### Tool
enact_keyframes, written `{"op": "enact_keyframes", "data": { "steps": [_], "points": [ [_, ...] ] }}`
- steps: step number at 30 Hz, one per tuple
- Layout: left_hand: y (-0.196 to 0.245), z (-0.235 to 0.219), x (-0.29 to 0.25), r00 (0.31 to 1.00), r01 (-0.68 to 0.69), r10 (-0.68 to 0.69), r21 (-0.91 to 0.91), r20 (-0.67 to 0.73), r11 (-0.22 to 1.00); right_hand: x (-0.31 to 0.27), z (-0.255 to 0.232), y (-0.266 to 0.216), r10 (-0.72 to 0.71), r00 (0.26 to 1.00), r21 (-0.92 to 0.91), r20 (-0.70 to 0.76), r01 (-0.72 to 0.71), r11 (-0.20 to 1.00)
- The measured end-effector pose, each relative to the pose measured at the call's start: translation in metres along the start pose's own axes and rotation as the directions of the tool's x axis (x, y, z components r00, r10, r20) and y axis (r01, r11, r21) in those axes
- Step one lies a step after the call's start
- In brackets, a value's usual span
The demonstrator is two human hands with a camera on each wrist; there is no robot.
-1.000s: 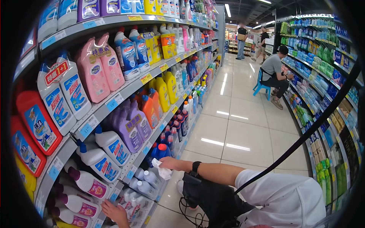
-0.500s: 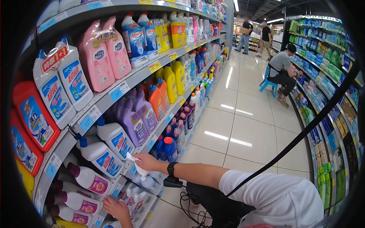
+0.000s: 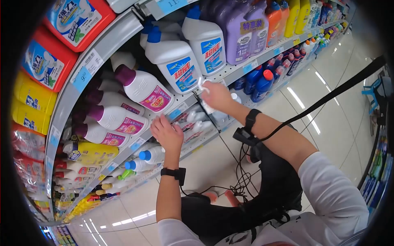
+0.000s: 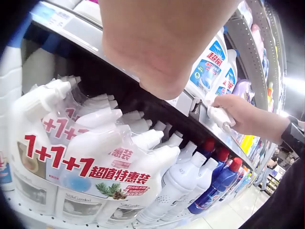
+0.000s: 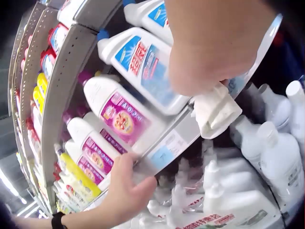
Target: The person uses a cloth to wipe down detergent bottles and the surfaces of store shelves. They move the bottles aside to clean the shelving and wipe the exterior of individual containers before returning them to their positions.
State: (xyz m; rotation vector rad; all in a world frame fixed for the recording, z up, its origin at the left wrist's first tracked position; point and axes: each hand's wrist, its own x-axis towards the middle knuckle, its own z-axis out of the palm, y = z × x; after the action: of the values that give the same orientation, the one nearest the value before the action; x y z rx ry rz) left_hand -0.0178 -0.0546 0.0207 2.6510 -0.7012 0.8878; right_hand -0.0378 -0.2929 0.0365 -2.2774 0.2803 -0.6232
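My right hand (image 3: pixel 217 97) grips a crumpled white cloth (image 5: pixel 217 110) at the shelf's front edge, just below the blue-capped white bottles (image 3: pixel 176 67). In the left wrist view the cloth (image 4: pixel 221 117) hangs from the fingers of that hand (image 4: pixel 244 116) over the edge. My left hand (image 3: pixel 167 133) touches the same edge beside the purple-capped bottles (image 3: pixel 150 91), fingers extended and holding nothing. The right wrist view shows the left hand (image 5: pixel 125 192) by a blue price label (image 5: pixel 164 153).
Purple bottles (image 3: pixel 242 35) and red bottles (image 3: pixel 76 24) stand along the shelves. Lower down are white multipacks (image 4: pixel 90 162) and blue bottles with red caps (image 3: pixel 262 85). Black cables (image 3: pixel 242 180) lie near my feet; a black strap (image 3: pixel 328 92) crosses the view.
The head view has turned down and closer to the shelf. My right hand, with the cloth, and my left hand are now nearer each other along the shelf edge.
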Motion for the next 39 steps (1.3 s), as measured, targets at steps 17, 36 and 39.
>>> {"op": "enact_keyframes", "data": {
  "steps": [17,36,39],
  "points": [
    [-0.047,0.031,-0.023,0.97,-0.234,0.23,-0.053,-0.078,0.971,0.016,-0.076,0.092,0.107,0.987,-0.131,-0.12,-0.122,0.984],
    [0.007,-0.016,0.004,0.999,-0.039,0.038,0.097,0.017,0.995,-0.01,-0.038,0.033,0.117,0.993,0.148,-0.018,-0.113,0.982],
    [0.008,-0.01,0.005,1.0,0.001,0.001,0.102,-0.018,0.995,-0.017,-0.038,0.028,0.107,0.994,0.166,-0.028,-0.101,0.981]
  ]
}}
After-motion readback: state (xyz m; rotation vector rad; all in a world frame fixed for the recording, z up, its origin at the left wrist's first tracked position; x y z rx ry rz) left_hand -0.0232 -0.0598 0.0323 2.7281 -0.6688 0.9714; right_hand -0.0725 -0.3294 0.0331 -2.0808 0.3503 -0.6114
